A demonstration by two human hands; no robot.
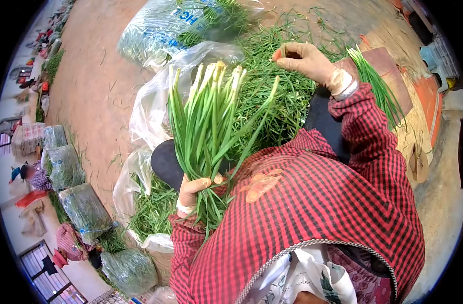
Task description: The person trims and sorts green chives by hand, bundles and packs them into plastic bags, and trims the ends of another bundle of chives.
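My left hand (193,191), in a pale glove, is closed around the leafy lower part of a bunch of chives (203,121). Their pale, whitish ends point up and away from me, and one stalk leans out to the right. My right hand (305,62), also gloved, is raised to the right of the bunch, apart from it. Its thumb and fingers are curled together, with a reddish-orange patch at the tips; whether they hold anything is unclear. Beneath and behind lies a heap of loose green leaves (272,96).
Clear plastic bags of greens stand ahead, one with blue print (155,30). On the right, another bunch of chives (378,86) rests on a brown board (388,63). Packed bags (84,207) line the left, where other people (72,243) sit.
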